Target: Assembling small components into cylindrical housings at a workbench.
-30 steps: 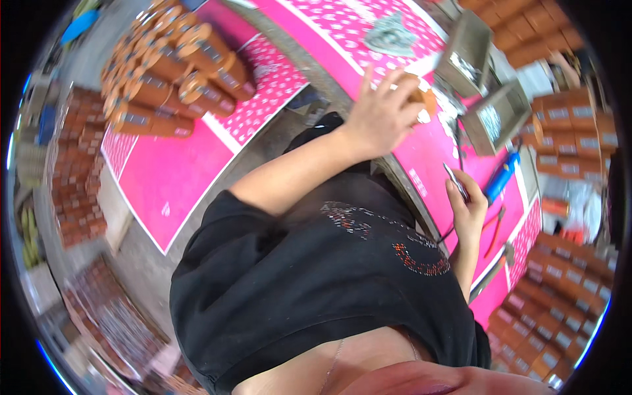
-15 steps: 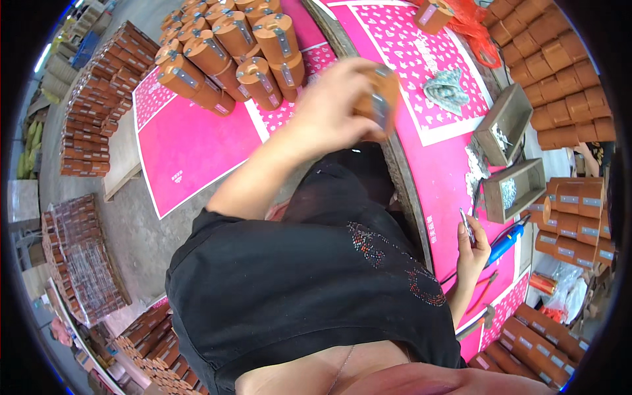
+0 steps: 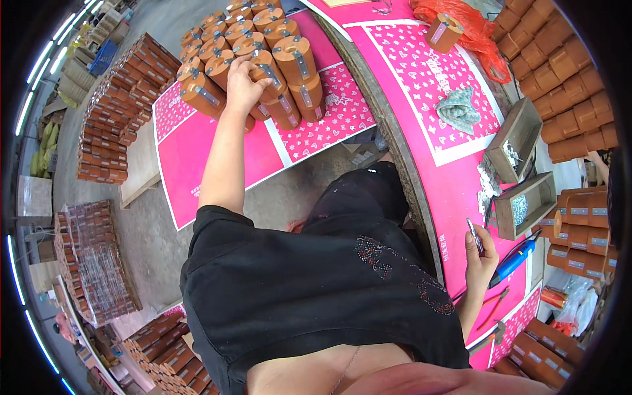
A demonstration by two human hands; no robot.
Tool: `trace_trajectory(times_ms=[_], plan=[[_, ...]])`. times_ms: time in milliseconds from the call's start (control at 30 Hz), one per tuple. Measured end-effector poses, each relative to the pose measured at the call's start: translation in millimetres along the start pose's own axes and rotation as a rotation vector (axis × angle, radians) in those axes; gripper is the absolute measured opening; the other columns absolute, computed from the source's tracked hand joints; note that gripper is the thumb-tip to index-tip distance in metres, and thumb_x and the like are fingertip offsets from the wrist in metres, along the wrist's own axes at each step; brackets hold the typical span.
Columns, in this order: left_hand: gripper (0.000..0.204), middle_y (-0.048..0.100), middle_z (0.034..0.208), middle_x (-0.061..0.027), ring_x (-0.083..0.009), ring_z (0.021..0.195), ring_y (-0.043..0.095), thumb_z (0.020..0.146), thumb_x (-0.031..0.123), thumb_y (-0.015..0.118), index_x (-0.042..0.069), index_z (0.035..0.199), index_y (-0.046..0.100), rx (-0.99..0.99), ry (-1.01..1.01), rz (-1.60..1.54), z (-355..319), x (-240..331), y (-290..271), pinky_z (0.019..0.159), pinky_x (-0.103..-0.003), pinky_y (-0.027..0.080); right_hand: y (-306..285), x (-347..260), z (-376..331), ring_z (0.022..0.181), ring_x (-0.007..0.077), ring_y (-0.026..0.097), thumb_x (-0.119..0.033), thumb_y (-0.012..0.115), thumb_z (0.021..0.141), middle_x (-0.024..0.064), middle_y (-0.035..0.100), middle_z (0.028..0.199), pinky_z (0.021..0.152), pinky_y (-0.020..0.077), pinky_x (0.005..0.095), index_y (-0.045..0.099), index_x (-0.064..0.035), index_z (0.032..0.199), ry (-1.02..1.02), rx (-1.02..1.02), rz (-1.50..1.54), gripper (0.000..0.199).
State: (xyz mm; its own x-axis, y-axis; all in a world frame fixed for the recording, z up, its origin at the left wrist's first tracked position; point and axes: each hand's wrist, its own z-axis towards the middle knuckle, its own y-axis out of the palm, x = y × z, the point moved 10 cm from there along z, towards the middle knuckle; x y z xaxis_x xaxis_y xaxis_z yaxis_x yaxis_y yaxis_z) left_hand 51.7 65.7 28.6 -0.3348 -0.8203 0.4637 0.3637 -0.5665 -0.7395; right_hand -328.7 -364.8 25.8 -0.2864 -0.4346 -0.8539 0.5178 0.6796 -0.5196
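My left hand (image 3: pixel 245 84) reaches to the stack at the upper left. Its fingers and thumb are closed around the top of a brown cylinder (image 3: pixel 268 71) with a metal strip on its side. That cylinder sits on top of another, among several similar brown cylinders (image 3: pixel 294 54) standing in two layers. At the right, over the pink workbench (image 3: pixel 442 197), my right hand (image 3: pixel 482 253) grips a slim silver tool (image 3: pixel 473 229) with its tip pointing up and away. What kind of tool it is cannot be made out.
Wooden boxes (image 3: pixel 515 141) with small parts stand on the bench beside a blue corded tool (image 3: pixel 515 262), red-handled pliers (image 3: pixel 492 308) and a hammer (image 3: pixel 487 339). A crumpled cloth (image 3: pixel 459 110), a lone cylinder (image 3: pixel 444 33) and a red plastic bag (image 3: pixel 484 36) lie farther off.
My left hand has carried the brown cylinder leftward from above the bench edge to the stack, where it now rests. My right hand still holds the silver tool.
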Motion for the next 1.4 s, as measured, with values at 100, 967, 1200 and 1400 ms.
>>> trace_trajectory(times_ms=[100, 967, 1200, 1400], plan=[[0.039, 0.051, 0.113, -0.014, -0.0301, 0.11, 0.045, 0.055, 0.014, 0.078, -0.002, 0.085, 0.058, -0.002, -0.022, 0.012, 3.1, -4.1, 8.5, 0.091, -0.036, 0.039, -3.3, 0.6, -2.3, 0.069, 0.0051, 0.047, -0.009, 0.064, 0.08, -0.0012, 0.055, 0.076, 0.061, 0.0389, 0.0179, 0.059, 0.0009, 0.1, -0.006, 0.017, -0.006, 0.023], [0.059, 0.05, 0.112, -0.0179, -0.0304, 0.104, 0.051, 0.063, 0.034, 0.073, 0.007, 0.11, 0.051, -0.139, 0.687, -0.252, 144.9, 322.9, 168.4, 0.086, -0.037, 0.043, 36.8, 40.1, 28.5, 0.062, 0.011, 0.054, -0.009, 0.066, 0.075, 0.0063, 0.06, 0.073, 0.055, 0.0427, 0.024, 0.063, -0.0008, 0.089, -0.177, 0.214, 0.089, 0.017], [0.063, 0.04, 0.124, -0.0215, -0.0341, 0.114, 0.041, 0.061, 0.032, 0.074, 0.009, 0.114, 0.051, -0.382, 0.46, -0.094, 152.7, 356.6, 288.6, 0.095, -0.036, 0.036, 32.6, 35.7, 35.3, 0.058, 0.0173, 0.055, -0.007, 0.066, 0.072, 0.0087, 0.058, 0.068, 0.053, 0.043, 0.0274, 0.063, -0.0022, 0.089, -0.209, 0.224, 0.107, 0.018], [0.064, 0.031, 0.128, -0.0231, -0.0368, 0.112, 0.042, 0.055, 0.019, 0.079, 0.005, 0.111, 0.052, -0.338, 0.458, -0.091, 152.1, 361.4, 314.8, 0.094, -0.037, 0.038, 33.0, 33.0, 36.9, 0.054, 0.0184, 0.054, -0.007, 0.066, 0.072, 0.0079, 0.057, 0.065, 0.049, 0.0422, 0.0283, 0.062, -0.0022, 0.086, -0.204, 0.193, 0.101, 0.016]])
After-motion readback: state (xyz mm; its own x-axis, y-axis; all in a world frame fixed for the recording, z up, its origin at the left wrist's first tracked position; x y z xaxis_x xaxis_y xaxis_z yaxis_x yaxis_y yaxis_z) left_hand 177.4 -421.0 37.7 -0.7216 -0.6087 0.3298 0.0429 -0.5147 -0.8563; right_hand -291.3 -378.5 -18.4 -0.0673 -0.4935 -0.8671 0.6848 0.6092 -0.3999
